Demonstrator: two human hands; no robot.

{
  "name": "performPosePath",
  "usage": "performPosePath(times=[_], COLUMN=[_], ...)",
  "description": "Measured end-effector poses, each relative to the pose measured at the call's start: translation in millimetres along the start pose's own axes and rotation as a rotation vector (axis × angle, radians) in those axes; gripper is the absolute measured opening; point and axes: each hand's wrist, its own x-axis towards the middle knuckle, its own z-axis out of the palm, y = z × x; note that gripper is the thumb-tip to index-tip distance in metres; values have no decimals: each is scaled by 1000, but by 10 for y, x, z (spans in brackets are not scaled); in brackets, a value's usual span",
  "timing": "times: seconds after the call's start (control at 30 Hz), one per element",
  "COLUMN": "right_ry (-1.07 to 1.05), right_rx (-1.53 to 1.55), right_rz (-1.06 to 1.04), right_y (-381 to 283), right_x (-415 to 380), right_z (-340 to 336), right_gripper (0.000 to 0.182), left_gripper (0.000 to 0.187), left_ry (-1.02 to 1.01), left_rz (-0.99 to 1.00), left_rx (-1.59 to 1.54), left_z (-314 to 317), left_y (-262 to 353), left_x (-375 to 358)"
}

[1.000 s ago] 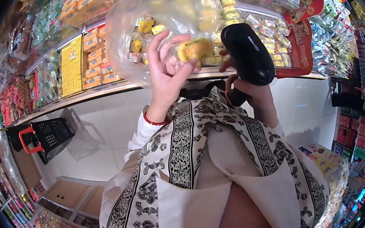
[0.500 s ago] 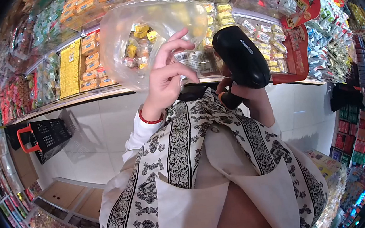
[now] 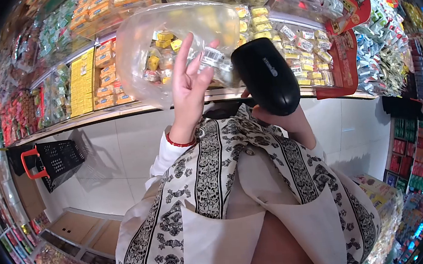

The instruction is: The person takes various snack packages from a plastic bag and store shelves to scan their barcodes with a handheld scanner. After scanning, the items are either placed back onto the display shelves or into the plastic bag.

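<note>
My left hand (image 3: 190,90) is raised over the candy shelf, index finger stretched up. Thumb and other fingers close on a clear packet with a barcode label (image 3: 212,57); the exact grip is partly hidden. Around and behind this hand is a large translucent plastic bag (image 3: 131,34), through which yellow-wrapped sweets (image 3: 164,38) show. In my right hand (image 3: 285,119) is a black barcode scanner (image 3: 267,77), its head turned toward the packet. The scanner's body hides most of the fingers wrapped below it.
Shelf bins ahead hold yellow boxes (image 3: 81,81), orange packs (image 3: 106,73) and small wrapped sweets (image 3: 309,52). A red printed card (image 3: 344,61) stands at the right. On the floor at left sits a black basket with a red handle (image 3: 59,161). Another person's dark sleeve (image 3: 402,110) shows at far right.
The scanner has shifted left and slightly down, nearer the packet. My left hand has turned with its index finger straightening upward, and the barcode label has tilted and risen a little.
</note>
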Motion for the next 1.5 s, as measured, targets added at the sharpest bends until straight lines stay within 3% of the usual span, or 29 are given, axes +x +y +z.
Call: performPosePath(times=[0.03, 0.07, 0.13, 0.17, 0.2, 0.27, 0.33, 0.4, 0.53, 0.67, 0.73, 0.8, 0.87, 0.93, 0.97, 1.03, 1.07, 1.13, 1.17, 1.27, 1.33, 1.4, 1.43, 1.5], right_ry=[-50, -57, -366, -412, -425, -528, -562, -490, -452, -435, -212, -80, 178, 308, 362, 477, 476, 602, 589, 580, 562, 538, 538, 507], right_rx=[-126, -129, -130, -68, -70, -16, -10, 136, 122, 150, 256, 454, 451, 571, 583, 570, 575, 434, 501, 568, 583, 595, 578, 583], right_rz=[-9, -14, -77, 48, 52, 47, 36, 205, 283, 176, -107, -34, -77, -124, -107, -72, -69, 41, 21, 12, 19, 24, 42, 46], right_y=[-16, -23, -46, -95, -130, -174, -180, -197, -295, -126, -71, -37, -28, 91, 160, 201, 214, 244, 315, 394, 437, 431, 399, 366], right_x=[-9, 0, 22, -21, -6, 21, 34, 41, 39, -84, -198, -297, -393, -597, -715, -859, -898, -943, -986, -959, -896, -802, -735, -610], right_z=[-15, -42, -89, -92, -107, -132, -148, -130, -110, -278, -435, -631, -779, -948, -1032, -1082, -1075, -1054, -1099, -1111, -1181, -1227, -1243, -1160], right_gripper=[59, 59, 63, 62, 62, 61, 59, 56, 55, 58, 69, 75, 56, 47, 45, 42, 42, 45, 42, 43, 43, 43, 43, 42], left_gripper=[56, 56, 50, 38, 38, 26, 21, 21, 25, 28, 33, 33, 31, 30, 30, 17, 17, 17, 26, 23, 23, 25, 34, 39], left_ry=[109, 113, 94, 11, 24, -415, -449, -510, -607, -579, -670, -824, -878, -856, -870, -728, -729, -699, -731, -617, -581, -484, -565, -607], left_rz=[50, 58, 81, 99, 103, -32, -50, -139, -240, -362, -357, -211, -154, 239, 233, 553, 547, 773, 647, 714, 646, 809, 715, 729], left_rx=[-65, -65, -127, -54, -56, 53, 119, 218, 356, 375, 519, 705, 860, 1070, 1065, 1043, 1046, 1046, 1225, 1283, 1420, 1601, 1750, 1843], left_z=[76, 46, -78, -149, -240, -398, -388, -389, -381, -138, 3, 209, 470, 651, 730, 870, 928, 986, 974, 830, 799, 713, 650, 473], left_y=[42, 46, 50, 56, 81, 153, 290, 398, 461, 412, 327, 157, -30, -367, -537, -825, -912, -1021, -1090, -1056, -1027, -1083, -1159, -1284], left_x=[26, 33, 45, 56, 83, 136, 186, 225, 263, 260, 263, 297, 312, 359, 400, 540, 623, 774, 821, 1058, 1179, 1393, 1419, 1230])
